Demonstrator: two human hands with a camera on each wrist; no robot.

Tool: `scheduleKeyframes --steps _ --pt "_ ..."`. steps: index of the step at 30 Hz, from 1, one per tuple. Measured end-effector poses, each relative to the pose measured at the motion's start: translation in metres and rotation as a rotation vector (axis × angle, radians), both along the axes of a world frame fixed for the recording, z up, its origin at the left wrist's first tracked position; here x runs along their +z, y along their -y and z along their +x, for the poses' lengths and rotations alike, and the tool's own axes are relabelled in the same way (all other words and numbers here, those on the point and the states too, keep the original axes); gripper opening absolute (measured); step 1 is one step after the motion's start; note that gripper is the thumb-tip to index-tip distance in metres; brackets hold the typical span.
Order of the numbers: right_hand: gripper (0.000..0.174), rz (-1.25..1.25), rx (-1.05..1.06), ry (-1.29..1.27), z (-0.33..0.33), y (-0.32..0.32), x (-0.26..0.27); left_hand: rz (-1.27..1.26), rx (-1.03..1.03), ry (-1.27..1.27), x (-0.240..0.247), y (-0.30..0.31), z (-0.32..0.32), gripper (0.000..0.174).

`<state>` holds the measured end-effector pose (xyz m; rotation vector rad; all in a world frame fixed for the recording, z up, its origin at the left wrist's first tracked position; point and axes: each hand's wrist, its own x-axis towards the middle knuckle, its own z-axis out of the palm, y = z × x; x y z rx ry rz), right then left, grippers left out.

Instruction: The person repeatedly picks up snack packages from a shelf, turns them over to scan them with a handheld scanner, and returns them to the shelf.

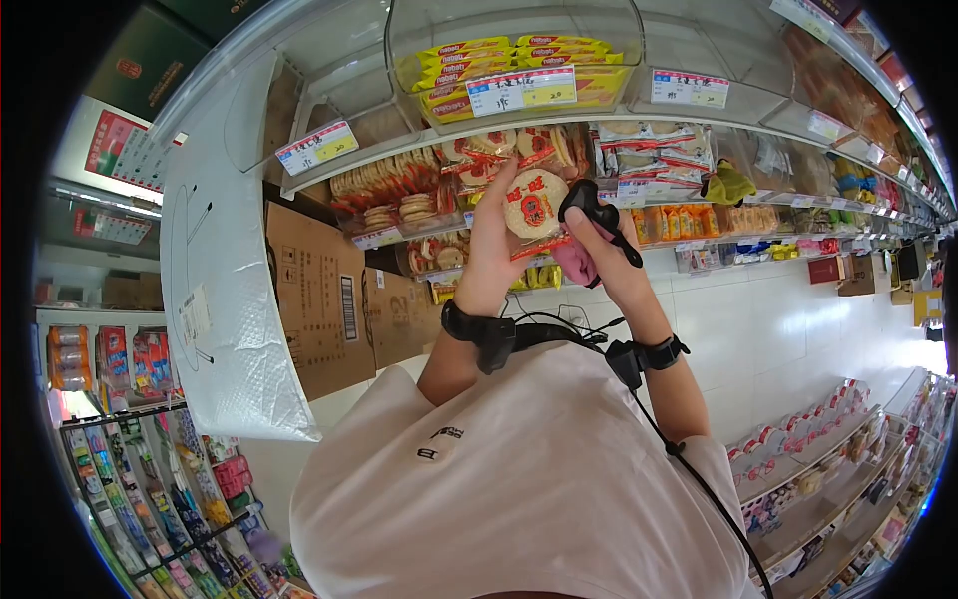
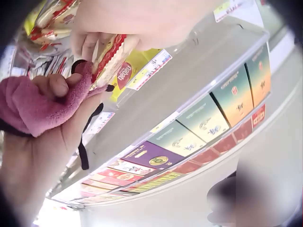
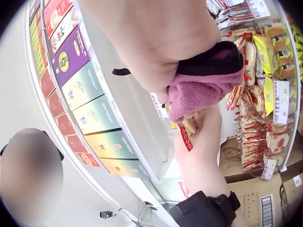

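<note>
My left hand (image 1: 488,245) holds a round rice cracker packet (image 1: 536,207), clear wrap with red print, up before the snack shelf. In the left wrist view the packet (image 2: 113,56) is seen edge-on under the left hand's fingers. On the right, my right hand (image 1: 621,262) grips a fuzzy pink cloth (image 1: 575,264) with a black band-like piece (image 1: 595,208) against the packet's side. The cloth (image 3: 203,92) bunches below the right hand in the right wrist view and hides part of the packet. More cracker packets (image 1: 394,180) fill the bin just behind.
Yellow wafer packs (image 1: 514,65) lie in a clear bin above, with price tags (image 1: 521,92) along the edge. A yellow-green cloth (image 1: 729,185) hangs over the shelf front. Cardboard boxes (image 1: 314,295) stand below left. A cable (image 1: 714,489) runs down the right arm.
</note>
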<state>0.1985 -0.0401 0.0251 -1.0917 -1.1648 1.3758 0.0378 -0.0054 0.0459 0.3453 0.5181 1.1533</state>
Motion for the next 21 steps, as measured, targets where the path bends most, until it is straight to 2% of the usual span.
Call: scheduleKeyframes --steps 5,6,8,9,12,13,16,17,18,21 --pt "0.025 0.107 0.006 -0.031 -0.006 0.001 -0.003 -0.105 -0.037 0.035 0.003 -0.002 -0.001 0.041" --pt "0.025 0.120 0.027 -0.017 -0.004 0.001 -0.004 -0.034 -0.031 0.057 -0.004 -0.005 -0.002 0.041" --pt "0.022 0.003 -0.106 -0.027 -0.003 0.003 -0.001 0.110 -0.020 0.100 -0.023 -0.013 -0.006 0.042" --pt "0.021 -0.056 -0.173 -0.033 -0.003 0.004 0.000 0.129 0.045 0.003 -0.021 -0.013 -0.007 0.043" --pt "0.018 0.159 -0.379 -0.057 0.005 -0.009 -0.003 0.145 0.182 -0.238 -0.009 -0.008 -0.007 0.045" --pt "0.018 0.200 -0.441 0.097 0.003 -0.008 -0.002 0.127 0.192 -0.285 -0.006 -0.005 -0.005 0.046" --pt "0.028 0.710 -0.400 0.371 -0.027 0.000 0.019 0.094 0.184 -0.289 -0.004 0.004 0.013 0.049" --pt "0.041 0.815 -0.237 0.673 -0.026 0.000 0.003 0.088 0.170 -0.268 -0.004 0.005 0.017 0.051" --pt "0.045 0.845 -0.236 0.883 -0.036 0.009 0.019 0.090 0.147 -0.306 -0.008 0.005 0.016 0.049" --pt "0.041 0.811 -0.233 0.781 -0.033 -0.004 0.009 0.051 0.136 -0.420 -0.019 0.002 0.014 0.049"
